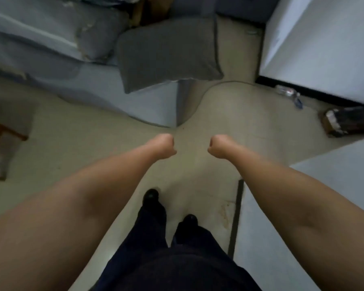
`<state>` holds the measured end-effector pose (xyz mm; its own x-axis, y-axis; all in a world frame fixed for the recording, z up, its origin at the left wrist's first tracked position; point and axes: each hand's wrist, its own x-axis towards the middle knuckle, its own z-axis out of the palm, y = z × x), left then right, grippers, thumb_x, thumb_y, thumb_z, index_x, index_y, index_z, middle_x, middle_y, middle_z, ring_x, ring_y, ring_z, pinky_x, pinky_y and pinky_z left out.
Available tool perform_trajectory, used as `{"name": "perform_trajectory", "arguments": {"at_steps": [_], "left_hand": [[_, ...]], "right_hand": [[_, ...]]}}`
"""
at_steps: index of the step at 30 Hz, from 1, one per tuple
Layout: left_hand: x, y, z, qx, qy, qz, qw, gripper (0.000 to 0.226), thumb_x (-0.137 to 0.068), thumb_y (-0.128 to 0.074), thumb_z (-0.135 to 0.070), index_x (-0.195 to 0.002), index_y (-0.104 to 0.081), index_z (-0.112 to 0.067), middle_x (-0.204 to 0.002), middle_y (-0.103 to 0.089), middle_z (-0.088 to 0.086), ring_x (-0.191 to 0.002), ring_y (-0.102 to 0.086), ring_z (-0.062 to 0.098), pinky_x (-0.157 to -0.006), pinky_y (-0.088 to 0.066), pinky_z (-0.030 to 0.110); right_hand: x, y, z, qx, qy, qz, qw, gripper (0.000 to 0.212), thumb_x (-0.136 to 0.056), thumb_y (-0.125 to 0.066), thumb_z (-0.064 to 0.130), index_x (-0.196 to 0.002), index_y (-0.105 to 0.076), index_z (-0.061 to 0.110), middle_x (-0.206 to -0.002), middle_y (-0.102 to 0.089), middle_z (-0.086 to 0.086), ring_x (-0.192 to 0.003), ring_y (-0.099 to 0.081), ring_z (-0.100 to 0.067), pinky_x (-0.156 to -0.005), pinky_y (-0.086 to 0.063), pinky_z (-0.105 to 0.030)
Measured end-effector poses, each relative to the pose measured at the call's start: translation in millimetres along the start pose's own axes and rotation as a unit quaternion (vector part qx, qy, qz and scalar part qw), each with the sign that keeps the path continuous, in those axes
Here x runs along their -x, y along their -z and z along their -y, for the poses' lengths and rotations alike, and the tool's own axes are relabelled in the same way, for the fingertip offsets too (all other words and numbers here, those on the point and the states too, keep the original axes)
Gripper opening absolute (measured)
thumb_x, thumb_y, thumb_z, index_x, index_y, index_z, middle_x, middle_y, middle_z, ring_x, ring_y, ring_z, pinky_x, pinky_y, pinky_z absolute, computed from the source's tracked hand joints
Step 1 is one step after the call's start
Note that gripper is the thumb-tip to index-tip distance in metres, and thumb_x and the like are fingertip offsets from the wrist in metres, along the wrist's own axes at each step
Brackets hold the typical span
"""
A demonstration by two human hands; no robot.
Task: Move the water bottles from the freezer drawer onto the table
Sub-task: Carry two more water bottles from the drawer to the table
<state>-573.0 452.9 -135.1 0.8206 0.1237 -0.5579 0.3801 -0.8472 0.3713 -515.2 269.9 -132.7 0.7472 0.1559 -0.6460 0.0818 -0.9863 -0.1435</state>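
Below, left hand and right hand — fingers curled, empty; water bottle on floor, well apart.

water bottle: clear plastic, lying on its side on the floor
place: beside the white appliance's dark base, blurred

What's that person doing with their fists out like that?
A person stands on the floor with both arms held out. The left hand and right hand are curled into fists and hold nothing. One plastic bottle lies on the floor beside a white appliance. A grey cushion sits on the sofa ahead. No freezer drawer shows.
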Motion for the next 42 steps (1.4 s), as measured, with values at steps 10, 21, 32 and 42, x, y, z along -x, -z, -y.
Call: {"name": "perform_trajectory", "arguments": {"at_steps": [10,21,32,42], "left_hand": [[44.6,41.1,186.2,0.096,0.169,-0.055,0.979,0.027,-0.087,-0.056,-0.014,-0.105,-0.066,0.004,-0.109,-0.066,0.023,-0.1,-0.063,0.033,-0.082,-0.05,0.033],[64.3,146.2,371.0,0.125,0.211,-0.102,0.964,0.025,-0.086,-0.057,-0.016,-0.1,-0.068,0.003,-0.105,-0.068,0.021,-0.099,-0.064,0.033,-0.078,-0.05,0.034],[93.7,189.5,493.3,0.221,0.284,-0.149,0.921,0.025,-0.089,-0.059,-0.016,-0.109,-0.063,0.0,-0.109,-0.064,0.017,-0.099,-0.061,0.031,-0.082,-0.049,0.036],[125.7,261.4,643.0,0.294,0.402,-0.206,0.842,0.021,-0.089,-0.058,-0.021,-0.1,-0.064,-0.005,-0.103,-0.066,0.016,-0.095,-0.064,0.03,-0.077,-0.05,0.036]], "right_hand": [[-30.6,-29.6,196.9,0.168,0.193,0.046,0.966,0.035,-0.096,-0.041,0.02,-0.118,-0.059,0.0,-0.121,-0.059,-0.017,-0.108,-0.058,-0.035,-0.08,-0.045,-0.033],[-39.1,-48.0,427.2,0.187,0.233,0.045,0.953,0.033,-0.094,-0.045,0.019,-0.118,-0.062,0.002,-0.12,-0.061,-0.017,-0.113,-0.057,-0.035,-0.083,-0.044,-0.032],[-45.7,-65.3,590.8,0.265,0.303,0.044,0.914,0.032,-0.094,-0.047,0.018,-0.116,-0.063,0.003,-0.118,-0.062,-0.016,-0.111,-0.058,-0.034,-0.086,-0.046,-0.036],[-68.1,-94.3,813.6,0.38,0.421,0.066,0.821,0.036,-0.098,-0.04,0.016,-0.127,-0.056,0.004,-0.127,-0.057,-0.014,-0.115,-0.056,-0.034,-0.094,-0.048,-0.04]]}}
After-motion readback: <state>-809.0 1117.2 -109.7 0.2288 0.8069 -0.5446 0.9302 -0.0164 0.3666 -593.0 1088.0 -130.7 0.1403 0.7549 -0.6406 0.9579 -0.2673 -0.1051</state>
